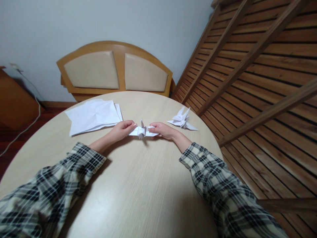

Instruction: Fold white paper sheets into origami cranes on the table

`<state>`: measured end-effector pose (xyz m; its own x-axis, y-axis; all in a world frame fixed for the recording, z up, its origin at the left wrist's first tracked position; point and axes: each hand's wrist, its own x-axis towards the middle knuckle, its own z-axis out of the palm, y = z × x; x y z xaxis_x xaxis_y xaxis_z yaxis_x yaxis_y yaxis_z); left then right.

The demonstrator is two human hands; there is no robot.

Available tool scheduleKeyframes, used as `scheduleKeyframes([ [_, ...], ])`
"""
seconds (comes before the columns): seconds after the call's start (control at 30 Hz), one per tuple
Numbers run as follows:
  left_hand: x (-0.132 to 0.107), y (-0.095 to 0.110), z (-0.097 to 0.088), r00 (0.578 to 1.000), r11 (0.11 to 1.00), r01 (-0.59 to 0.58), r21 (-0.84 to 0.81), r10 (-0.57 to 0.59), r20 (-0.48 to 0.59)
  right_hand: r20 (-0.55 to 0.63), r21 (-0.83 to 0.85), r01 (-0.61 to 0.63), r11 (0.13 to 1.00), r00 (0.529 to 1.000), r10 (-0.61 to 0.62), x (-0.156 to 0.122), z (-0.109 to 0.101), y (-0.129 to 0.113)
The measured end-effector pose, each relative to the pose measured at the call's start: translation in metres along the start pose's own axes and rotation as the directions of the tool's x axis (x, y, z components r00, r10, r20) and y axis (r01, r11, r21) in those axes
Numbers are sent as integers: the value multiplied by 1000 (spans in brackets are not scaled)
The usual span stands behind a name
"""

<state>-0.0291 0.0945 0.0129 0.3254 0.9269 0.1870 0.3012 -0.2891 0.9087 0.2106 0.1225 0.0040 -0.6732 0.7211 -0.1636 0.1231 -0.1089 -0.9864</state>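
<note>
L hand [123, 129] & R hand [162, 129] are both closed in a pinch on opposite ends of the fold [142, 131], mid-table [138, 185], w/ a paper point sticking up between them. Sheets [92, 115] lie far left and a crane [182, 119] far right, both apart from the hands. Probably spreading the flaps: pull evenly outward, grip near the tips, go gently so the centre doesn't tear.

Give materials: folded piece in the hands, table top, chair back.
Folded piece, pinched by left hand and right hand: thin white paper, matt, with sharp creases. Table top: pale wood grain with a satin sheen; could be laminate or veneer. Chair back: varnished light wood frame with beige padded panels, perhaps vinyl or leather; cannot tell which.
</note>
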Motion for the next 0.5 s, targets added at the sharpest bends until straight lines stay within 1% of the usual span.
scheduleKeyframes([
  [0.1, 0, 1, 1, 998, 999, -31, 21, 32, -57, -15, 10, 11, 1000, 1000, -10, 2, 2, 0],
  [0.2, 0, 1, 1, 995, 998, -45, 48, 48, -82, -3, 6, 20, 1000, 1000, -20, 2, 5, -1],
  [0.37, -1, 2, 1, 995, 994, -62, 92, 69, -71, 31, -7, 14, 1000, 999, -14, 0, 6, -3],
  [0.5, -1, 0, 0, 996, 994, -66, 92, 71, -51, 42, 3, 42, 999, 998, -42, 0, 5, -1],
])
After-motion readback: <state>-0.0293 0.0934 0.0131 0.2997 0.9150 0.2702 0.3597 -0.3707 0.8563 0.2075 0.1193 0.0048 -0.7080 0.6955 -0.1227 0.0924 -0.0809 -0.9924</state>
